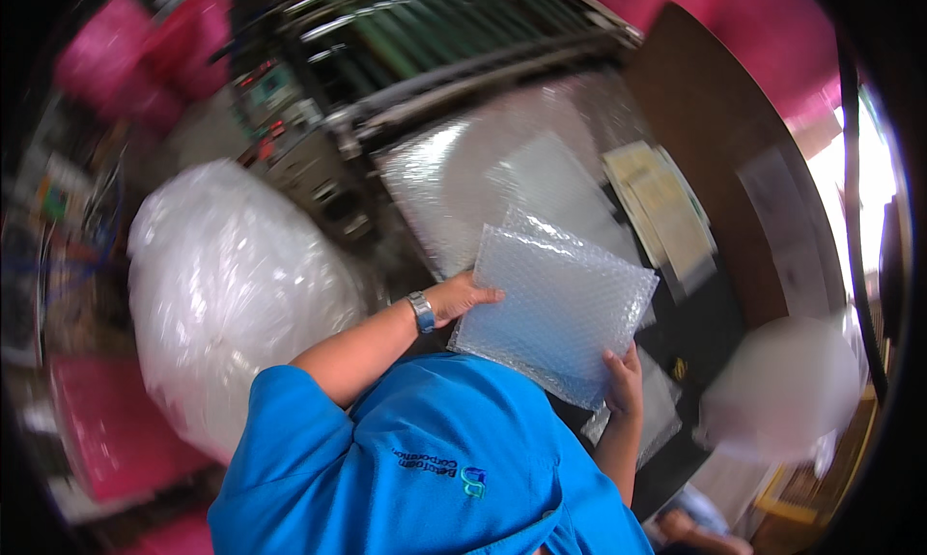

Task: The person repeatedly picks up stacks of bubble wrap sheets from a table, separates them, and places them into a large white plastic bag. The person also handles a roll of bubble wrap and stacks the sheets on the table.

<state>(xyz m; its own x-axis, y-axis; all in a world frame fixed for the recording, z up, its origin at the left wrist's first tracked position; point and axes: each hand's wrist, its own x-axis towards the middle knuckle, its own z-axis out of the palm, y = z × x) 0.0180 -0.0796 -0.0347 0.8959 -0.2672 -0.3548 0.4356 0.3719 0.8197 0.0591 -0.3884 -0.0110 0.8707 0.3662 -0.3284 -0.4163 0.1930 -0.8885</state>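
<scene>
The person holds a clear bubble-wrap piece (555,313) in front of a blue shirt (415,439), tilted a little and gripped from two sides. The left hand (462,299) is closed on its left edge, thumb lying over the upper face and fingers mostly hidden beneath; a metal-banded watch (421,312) sits on that wrist. The right hand (624,379) is closed on the piece near its right-hand corner closest to the body, thumb on the face, the other fingers largely out of sight behind it. Whether the piece is one layer or several cannot be told. Just beyond both hands, a wide, shiny bubble-wrap sheet (425,193) lies on the dark bench (710,318), with paler, blurred sheets (555,183) on top. Past the right hand, farther from the body, are yellowish papers (661,207) and an upright brown board (719,120). A smaller clear piece (657,415) lies just beside and below the right hand, while a whitish, blurred bag (782,386) stands well to its right. Left of the left hand bulges a large translucent plastic bag (232,284). Far beyond the hands stretches a row of greenish rollers (444,48).
</scene>
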